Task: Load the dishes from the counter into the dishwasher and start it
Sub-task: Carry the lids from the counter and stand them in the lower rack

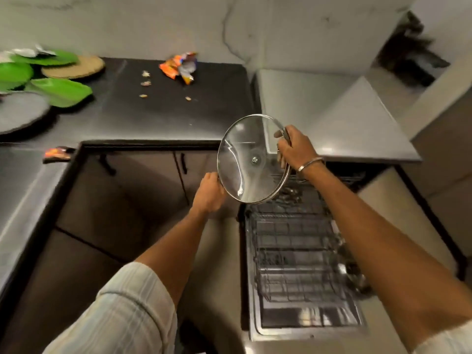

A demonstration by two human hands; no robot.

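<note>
pale striped sleeve (122, 310) rolled on l arm; metal bangle (310, 164) on r wrist.

1. One glass lid (251, 159) is seen, held up by two hands, left (208, 192) and right (293, 148).
2. Three green plates (60, 92) can be counted, roughly, it's blurry.
3. One round mat (74, 67) is spotted.
4. One crumpled orange wrapper (180, 67), plus a few crumbs (145, 83).
5. One pulled-out dishwasher rack (293, 251).

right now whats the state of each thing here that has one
glass lid: held in the air over the rack, tilted
left hand: grips the lid's lower left rim
right hand: grips the lid's upper right rim
dishwasher door: open, folded down
dishwasher rack: pulled out
snack wrapper: torn open, crumpled
</note>
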